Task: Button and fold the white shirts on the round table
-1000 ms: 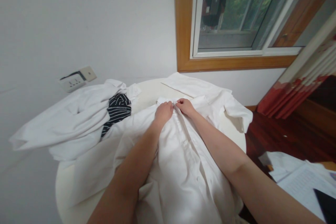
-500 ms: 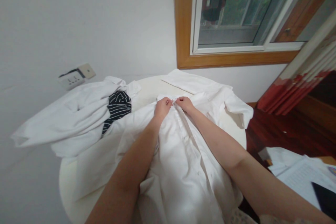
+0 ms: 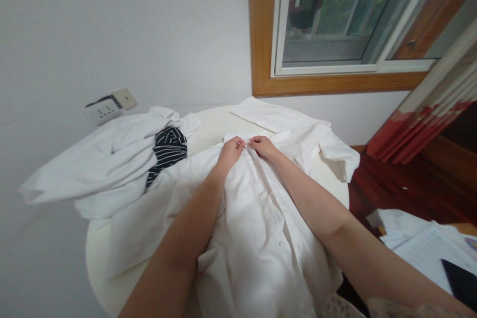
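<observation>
A white button-up shirt (image 3: 253, 228) lies spread front side up, its collar toward the wall and its hem toward me. One sleeve stretches out to the right, bent back on itself. My left hand (image 3: 231, 150) pinches the shirt at the top of the button placket, just below the collar. From the other side my right hand (image 3: 261, 147) pinches the same spot, the fingertips of both hands nearly touching. The button between them is too small to make out. Lower down, the front edges lie slightly apart with small buttons showing.
The shirt rests on a round cream table (image 3: 97, 258) against the wall. At its left are a heap of white clothes (image 3: 100, 159) and a black striped cloth (image 3: 167, 151). A wall socket (image 3: 106, 108) sits behind. Papers (image 3: 421, 243) and a dark flat object (image 3: 460, 278) lie lower right.
Both hands stay at the collar end of the placket, with only slight finger movement. The view has shifted a little; the shirt lies as before.
</observation>
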A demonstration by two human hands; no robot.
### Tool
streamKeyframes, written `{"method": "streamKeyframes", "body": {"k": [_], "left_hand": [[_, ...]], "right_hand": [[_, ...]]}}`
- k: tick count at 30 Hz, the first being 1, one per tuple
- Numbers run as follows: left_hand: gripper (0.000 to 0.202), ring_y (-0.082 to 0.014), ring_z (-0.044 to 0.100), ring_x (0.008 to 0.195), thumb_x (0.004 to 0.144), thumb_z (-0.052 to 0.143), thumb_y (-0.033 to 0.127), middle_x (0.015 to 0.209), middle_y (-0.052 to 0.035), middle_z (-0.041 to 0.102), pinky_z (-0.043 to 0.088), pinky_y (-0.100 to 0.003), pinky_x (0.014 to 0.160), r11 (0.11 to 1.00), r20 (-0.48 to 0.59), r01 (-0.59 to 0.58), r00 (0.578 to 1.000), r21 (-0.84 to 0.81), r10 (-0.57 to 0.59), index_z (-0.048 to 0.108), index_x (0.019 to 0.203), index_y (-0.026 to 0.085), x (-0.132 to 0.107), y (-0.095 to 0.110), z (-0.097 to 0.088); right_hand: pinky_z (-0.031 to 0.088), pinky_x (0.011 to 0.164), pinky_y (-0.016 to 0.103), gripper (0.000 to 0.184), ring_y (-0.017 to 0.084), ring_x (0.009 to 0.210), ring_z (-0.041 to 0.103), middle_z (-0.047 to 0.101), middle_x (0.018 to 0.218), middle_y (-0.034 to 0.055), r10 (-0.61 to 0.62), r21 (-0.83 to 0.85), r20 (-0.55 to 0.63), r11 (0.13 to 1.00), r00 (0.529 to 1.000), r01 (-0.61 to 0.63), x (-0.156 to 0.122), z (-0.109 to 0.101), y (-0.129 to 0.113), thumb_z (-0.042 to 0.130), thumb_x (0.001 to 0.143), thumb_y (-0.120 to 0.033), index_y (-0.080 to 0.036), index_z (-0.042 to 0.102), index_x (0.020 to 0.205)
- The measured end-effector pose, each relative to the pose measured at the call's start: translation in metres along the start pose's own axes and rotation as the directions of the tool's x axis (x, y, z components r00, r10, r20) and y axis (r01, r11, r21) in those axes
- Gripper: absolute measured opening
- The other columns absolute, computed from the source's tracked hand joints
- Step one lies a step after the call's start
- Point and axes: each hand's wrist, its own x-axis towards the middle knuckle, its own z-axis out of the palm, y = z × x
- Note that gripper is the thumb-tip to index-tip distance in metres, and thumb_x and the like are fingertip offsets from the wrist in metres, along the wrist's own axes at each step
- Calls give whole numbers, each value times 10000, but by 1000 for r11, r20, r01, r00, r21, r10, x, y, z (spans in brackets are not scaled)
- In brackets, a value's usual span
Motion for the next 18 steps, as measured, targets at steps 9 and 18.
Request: {"method": "streamKeyframes", "body": {"k": [9,18], "left_hand": [[148,-164,637,788,829,470,144,816,-40,682,499,-276,765,997,23,-42,999,60,40,605,876,180,-1,3,-2],[193,-168,653,848,824,494,133,923,-68,718,484,-256,810,988,1,83,996,128,-84,659,919,158,-2,12,-6]], "right_hand": [[453,459,173,111,79,440,510,520,511,-58,76,188,66,978,995,-87,-1,4,-4,506,825,-92,-172,545,758],[435,605,226,46,122,598,565,619,652,-7,-145,-281,-125,954,982,105,3,12,4,589,787,-174,-175,632,771]]}}
